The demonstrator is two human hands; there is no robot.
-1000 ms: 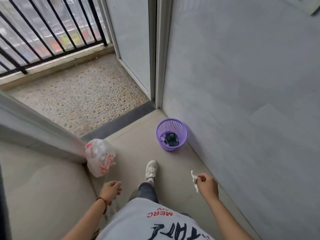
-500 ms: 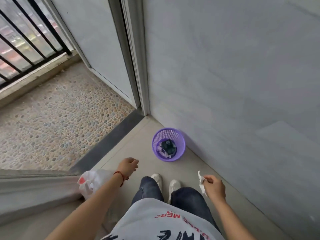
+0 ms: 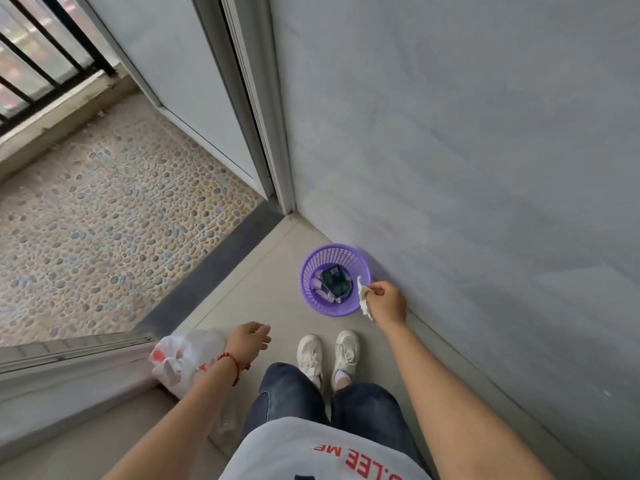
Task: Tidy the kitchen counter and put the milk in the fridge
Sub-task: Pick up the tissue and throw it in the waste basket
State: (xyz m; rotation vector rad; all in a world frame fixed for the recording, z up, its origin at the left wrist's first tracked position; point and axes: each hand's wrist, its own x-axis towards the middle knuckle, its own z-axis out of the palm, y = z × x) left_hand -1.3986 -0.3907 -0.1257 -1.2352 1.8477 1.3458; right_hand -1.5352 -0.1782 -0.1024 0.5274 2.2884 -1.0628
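Right hand point(image 3: 387, 303) out over the near right rim of the purple mesh wastebasket point(image 3: 313, 299), fingers curled and pinching a crumpled white tissue point(image 3: 363, 296) that hangs down just beside the rim. Left hand point(image 3: 247, 339) hanging free at the side, fingers loosely bent, holding nothing, red cord bracelet point(image 3: 232, 361) at the wrist.

Step in hand, by the look of it: binning scrap from the counter tidy-up. Next move probably small: carry the tissue a little further left over the basket's mouth, then let go, since at present most of it hangs at the rim and could slip down outside. Light, limp paper, so likely to flutter rather than drop straight.

Inside the basket already: a dark wrapper or packet point(image 3: 334, 280) and a few pale scraps, too small to name. Basket standing on the floor, close against the grey wall point(image 3: 467, 150).

Further out: white sneakers point(image 3: 329, 355) just short of the basket; a white plastic bag with red print point(image 3: 180, 365) on the floor behind the left forearm, beside the sliding-door track. Beyond the track, pebbled balcony floor point(image 3: 104, 220) and black railing point(image 3: 34, 57). Nothing between tissue and basket.

Milk, fridge and counter surface nowhere in view; that part not yet done, as far as can be judged.
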